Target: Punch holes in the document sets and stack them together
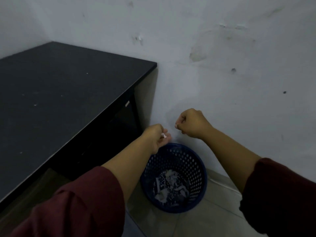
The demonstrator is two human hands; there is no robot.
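Observation:
Both my arms reach out over a blue perforated waste basket (193, 170) on the floor by the wall. My left hand (156, 137) is cupped above the basket's far rim, with small white paper bits (164, 135) at its fingertips. My right hand (191, 123) hangs higher and to the right, curled into a loose fist with a tiny white scrap pinched at the fingertips. Torn white paper scraps (168, 185) lie in the basket's bottom. No document sets or hole punch are in view.
A black table (56, 93) fills the left side, its corner close to the wall, with a few white specks on top. A pale scuffed wall (222, 65) stands behind. Light floor tiles (205, 223) surround the basket.

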